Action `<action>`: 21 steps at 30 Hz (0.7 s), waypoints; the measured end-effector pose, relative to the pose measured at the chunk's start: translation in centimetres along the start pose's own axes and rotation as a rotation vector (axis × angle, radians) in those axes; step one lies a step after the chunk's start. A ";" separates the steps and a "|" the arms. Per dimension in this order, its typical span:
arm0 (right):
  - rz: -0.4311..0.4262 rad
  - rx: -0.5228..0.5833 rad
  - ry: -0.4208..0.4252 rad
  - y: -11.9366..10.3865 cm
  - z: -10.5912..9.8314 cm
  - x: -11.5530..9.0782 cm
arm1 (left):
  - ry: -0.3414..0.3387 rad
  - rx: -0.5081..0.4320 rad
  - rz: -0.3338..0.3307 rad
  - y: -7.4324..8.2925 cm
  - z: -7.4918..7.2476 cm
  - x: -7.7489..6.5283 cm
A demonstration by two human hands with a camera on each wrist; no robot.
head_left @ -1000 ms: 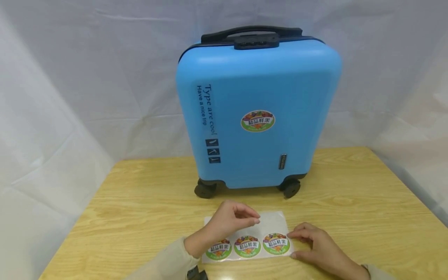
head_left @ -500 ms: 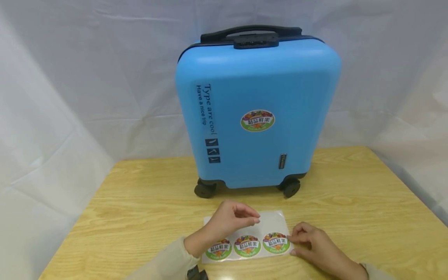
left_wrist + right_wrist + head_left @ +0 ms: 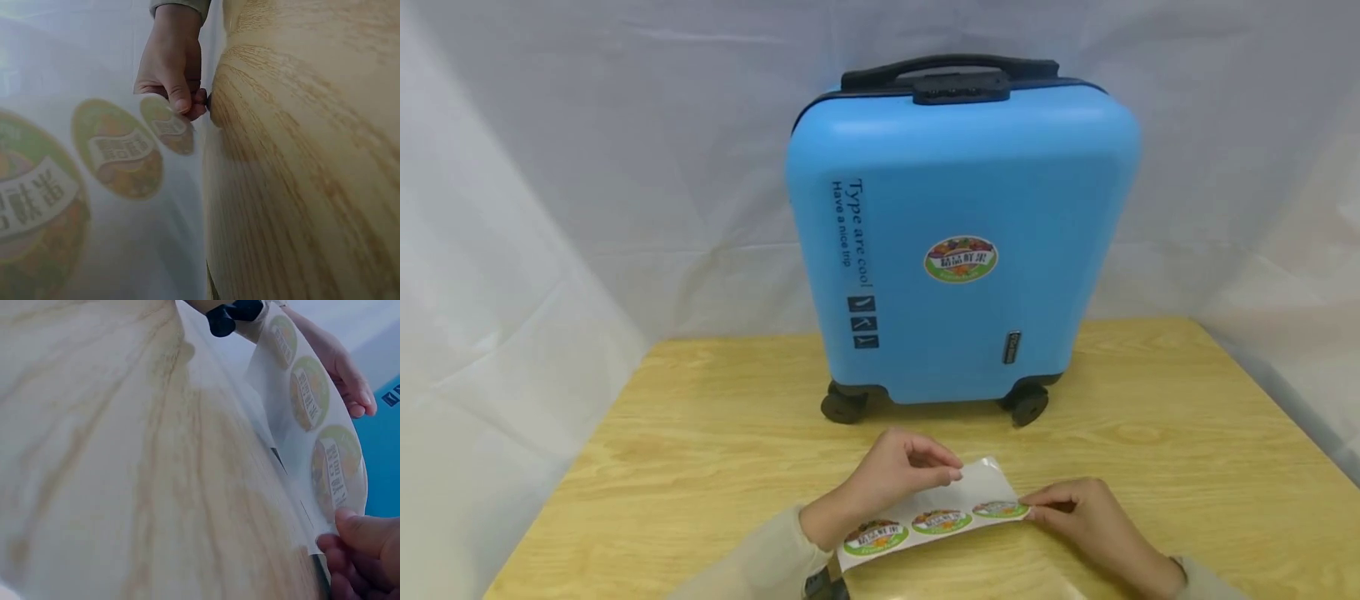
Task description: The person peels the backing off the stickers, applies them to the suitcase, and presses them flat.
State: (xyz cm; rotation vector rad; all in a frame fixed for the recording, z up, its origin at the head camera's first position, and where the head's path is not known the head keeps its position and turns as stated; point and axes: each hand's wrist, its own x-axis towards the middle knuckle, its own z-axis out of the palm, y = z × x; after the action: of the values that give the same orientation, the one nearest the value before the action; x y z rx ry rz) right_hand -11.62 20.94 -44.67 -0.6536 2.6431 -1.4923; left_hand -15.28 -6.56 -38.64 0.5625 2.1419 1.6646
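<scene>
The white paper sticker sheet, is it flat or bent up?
Bent up: the white paper sticker sheet curves off the yellow wooden table where the right hand pinches its edge.

Looks like smooth, thin paper on the sticker sheet (image 3: 981,485) in the right grip (image 3: 1093,518). Shows wood grain, slight sheen, on the worktop (image 3: 1157,408) below the grip. Reads as smooth, slightly glossy plastic on the suitcase (image 3: 958,196) beyond.

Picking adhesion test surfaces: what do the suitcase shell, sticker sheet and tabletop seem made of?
Suitcase shell: probably hard plastic, satin; soft highlights along the rounded top.
Sticker sheet: likely paper or film, semi-gloss; thin, curved, with a shiny corner.
Tabletop: wood-look, slight sheen; grain shows, but solid or laminate is unclear.
</scene>
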 end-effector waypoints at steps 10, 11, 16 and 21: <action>0.121 0.216 -0.031 -0.1 0.2 0.4 | -0.037 0.008 -0.008 0.2 0.0 0.1; 0.137 0.258 -0.032 -0.1 0.3 0.5 | -0.043 0.011 -0.002 0.1 0.0 0.1; 0.234 0.571 -0.073 -0.3 0.4 0.7 | -0.080 -0.017 -0.018 0.0 0.1 0.2; 0.333 0.636 -0.033 -0.6 0.8 1.1 | -0.091 -0.014 -0.038 -0.3 0.2 0.6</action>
State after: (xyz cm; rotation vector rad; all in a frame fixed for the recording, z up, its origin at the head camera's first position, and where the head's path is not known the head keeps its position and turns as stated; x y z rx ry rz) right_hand -12.19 19.57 -44.40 -0.1707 1.9312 -2.0072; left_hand -15.69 -6.13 -39.06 0.5784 2.0630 1.6013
